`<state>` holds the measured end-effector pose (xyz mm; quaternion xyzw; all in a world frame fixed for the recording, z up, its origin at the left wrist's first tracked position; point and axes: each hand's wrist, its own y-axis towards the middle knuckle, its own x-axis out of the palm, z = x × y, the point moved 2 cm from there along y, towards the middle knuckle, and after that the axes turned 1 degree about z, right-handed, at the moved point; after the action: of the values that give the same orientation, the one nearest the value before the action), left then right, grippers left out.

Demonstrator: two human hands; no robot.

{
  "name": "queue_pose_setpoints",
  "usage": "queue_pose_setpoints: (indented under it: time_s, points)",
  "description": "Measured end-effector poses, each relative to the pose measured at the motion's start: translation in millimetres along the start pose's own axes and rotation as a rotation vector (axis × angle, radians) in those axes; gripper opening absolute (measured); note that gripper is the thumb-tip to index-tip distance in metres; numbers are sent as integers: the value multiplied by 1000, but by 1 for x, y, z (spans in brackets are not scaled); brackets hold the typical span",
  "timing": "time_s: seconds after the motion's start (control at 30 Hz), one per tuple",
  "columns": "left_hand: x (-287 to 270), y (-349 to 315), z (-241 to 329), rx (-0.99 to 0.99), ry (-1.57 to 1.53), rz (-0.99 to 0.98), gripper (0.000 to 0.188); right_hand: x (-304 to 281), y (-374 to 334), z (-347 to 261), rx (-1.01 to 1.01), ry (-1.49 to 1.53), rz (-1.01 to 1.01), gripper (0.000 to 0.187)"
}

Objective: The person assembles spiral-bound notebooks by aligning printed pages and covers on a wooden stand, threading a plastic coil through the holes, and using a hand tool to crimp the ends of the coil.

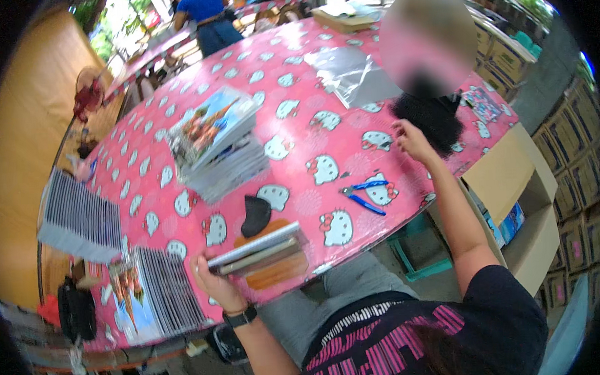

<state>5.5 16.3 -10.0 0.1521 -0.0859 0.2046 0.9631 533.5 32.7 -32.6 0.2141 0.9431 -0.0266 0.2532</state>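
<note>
My left hand (217,285), with a dark watch on its wrist, grips the left end of some flat pale-edged panels (259,247). They stand edge-up near the front of the table, and their faces hardly show. Beneath them lies an orange-brown flat piece (277,271), with a dark curved piece (255,215) just beyond. My right hand (413,141) is stretched out to the right, its fingers loosely apart and apparently holding nothing. It is beside a black fuzzy pile (436,122). Blue-handled pliers (367,196) lie nearer me, jaws to the left.
A stack of picture-topped panels (220,147) rises mid-table; two tight rows of panels (81,216) line the left side. A clear plastic sheet (355,76) lies far right. An open carton (511,203) stands at my right. Behind the table is a person in blue (202,9).
</note>
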Motion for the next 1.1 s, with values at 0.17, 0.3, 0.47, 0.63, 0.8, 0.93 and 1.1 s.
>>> queue_pose_setpoints:
  time_s: [0.17, 0.3, 0.47, 0.63, 0.8, 0.93, 1.1]
  points:
    - [40, -33, 54, 591, 705, -3, 70, 55, -90, -115, -186, 155, -369, 39]
    - [96, -63, 68, 605, 1039, -409, 75, 98, -132, -157, -163, 187, -677, 38]
    - [112, -58, 37, 572, 1052, -472, 45, 115, -141, -173, -386, 128, -651, 39]
    - [116, -62, 37, 698, 938, -400, 29, 120, -138, -169, -311, 234, -524, 26]
    - [116, -62, 37, 688, 914, -419, 27, 123, -135, -178, -517, 73, -442, 21]
    - [110, -57, 42, 657, 893, -524, 28, 123, -133, -183, -576, 33, -624, 19]
    - [99, -52, 48, 636, 787, -658, 32, 124, -129, -181, -555, -83, -742, 26]
